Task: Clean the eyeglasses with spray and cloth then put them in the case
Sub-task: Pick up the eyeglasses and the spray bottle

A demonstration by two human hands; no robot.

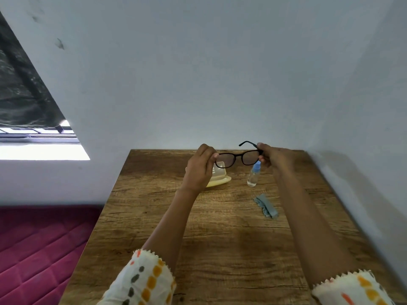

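Black-framed eyeglasses (236, 158) are held up above the far part of the wooden table (220, 227). My left hand (199, 168) pinches the frame's left end. My right hand (274, 158) pinches the right end by the hinge, and one temple arm sticks up to the left above it. A pale yellow open case (219, 179) lies on the table behind and below my left hand, partly hidden by it. A small clear spray bottle (253, 175) with a blue cap stands just right of the case. A crumpled grey-blue cloth (266, 205) lies nearer, on the right.
The table stands in a corner, with white walls (220, 84) behind it and along its right side. A magenta quilted mattress (41, 249) lies low on the left. A window with a dark curtain (22, 95) is at the upper left.
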